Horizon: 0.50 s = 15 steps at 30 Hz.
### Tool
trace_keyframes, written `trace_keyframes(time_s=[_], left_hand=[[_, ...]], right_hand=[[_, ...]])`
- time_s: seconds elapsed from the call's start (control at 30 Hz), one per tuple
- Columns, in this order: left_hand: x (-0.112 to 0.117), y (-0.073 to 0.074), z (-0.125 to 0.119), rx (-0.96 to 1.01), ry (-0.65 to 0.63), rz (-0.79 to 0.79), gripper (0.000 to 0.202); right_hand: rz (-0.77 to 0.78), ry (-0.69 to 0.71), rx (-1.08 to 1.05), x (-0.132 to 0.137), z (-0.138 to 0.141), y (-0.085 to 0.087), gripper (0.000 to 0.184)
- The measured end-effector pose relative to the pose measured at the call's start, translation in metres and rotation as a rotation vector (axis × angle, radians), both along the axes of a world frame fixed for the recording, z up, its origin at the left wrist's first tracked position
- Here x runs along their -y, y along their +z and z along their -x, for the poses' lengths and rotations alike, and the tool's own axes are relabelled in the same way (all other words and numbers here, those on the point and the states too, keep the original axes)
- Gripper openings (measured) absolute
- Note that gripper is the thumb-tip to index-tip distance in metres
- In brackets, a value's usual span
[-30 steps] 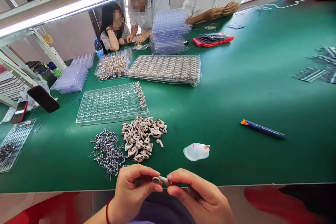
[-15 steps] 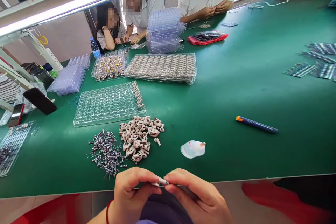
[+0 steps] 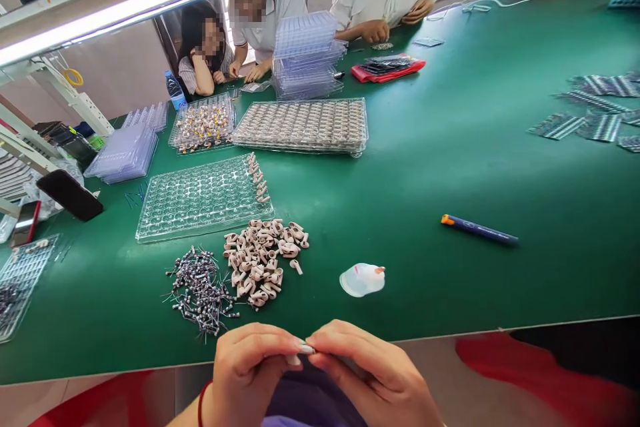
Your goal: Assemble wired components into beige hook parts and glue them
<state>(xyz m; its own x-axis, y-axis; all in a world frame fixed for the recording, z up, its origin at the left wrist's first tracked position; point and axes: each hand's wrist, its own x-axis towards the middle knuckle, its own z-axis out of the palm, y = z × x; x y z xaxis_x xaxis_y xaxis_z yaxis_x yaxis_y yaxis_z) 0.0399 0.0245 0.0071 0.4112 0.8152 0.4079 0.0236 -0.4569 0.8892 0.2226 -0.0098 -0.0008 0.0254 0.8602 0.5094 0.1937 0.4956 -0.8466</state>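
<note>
My left hand point(image 3: 250, 363) and my right hand point(image 3: 373, 373) meet just below the near edge of the green table point(image 3: 450, 167). Both pinch one small pale part point(image 3: 305, 348) between their fingertips; most of it is hidden by the fingers. Straight ahead on the table lie a pile of beige plastic pieces point(image 3: 263, 257) and, to its left, a heap of small wired components point(image 3: 200, 290). Behind them sits a clear blister tray point(image 3: 197, 199) with a few beige pieces along its right edge.
A small clear bag point(image 3: 361, 279) and a blue pen point(image 3: 477, 229) lie to the right. Filled trays point(image 3: 303, 125), stacked empty trays point(image 3: 307, 57) and a phone point(image 3: 67, 193) are farther back. Three people sit at the far side. Striped strips point(image 3: 590, 113) lie far right.
My fingertips have closed more tightly round the small part, hiding more of it. The view has drifted slightly, so the table's contents sit a little further left and up.
</note>
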Motion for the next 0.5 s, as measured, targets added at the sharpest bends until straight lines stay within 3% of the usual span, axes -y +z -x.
trace_keyframes(time_s=[0.13, 0.17, 0.23, 0.33, 0.5], left_hand=[[-0.002, 0.001, 0.006, 0.038, -0.107, 0.598, 0.053], [-0.002, 0.002, 0.007, 0.025, -0.126, 0.693, 0.051], [-0.003, 0.003, 0.006, -0.053, -0.126, 0.716, 0.035], [-0.001, 0.002, 0.002, -0.146, -0.090, 0.613, 0.030], [0.007, -0.002, -0.003, -0.063, -0.106, 0.710, 0.029]], right_hand=[[-0.026, 0.003, 0.008, 0.001, -0.003, -0.003, 0.014], [-0.034, 0.011, 0.011, 0.001, -0.003, -0.004, 0.016], [-0.048, 0.027, 0.023, 0.001, -0.004, -0.005, 0.018], [-0.051, 0.035, 0.028, 0.001, -0.003, -0.006, 0.020], [0.010, 0.071, -0.042, 0.002, -0.003, -0.007, 0.017]])
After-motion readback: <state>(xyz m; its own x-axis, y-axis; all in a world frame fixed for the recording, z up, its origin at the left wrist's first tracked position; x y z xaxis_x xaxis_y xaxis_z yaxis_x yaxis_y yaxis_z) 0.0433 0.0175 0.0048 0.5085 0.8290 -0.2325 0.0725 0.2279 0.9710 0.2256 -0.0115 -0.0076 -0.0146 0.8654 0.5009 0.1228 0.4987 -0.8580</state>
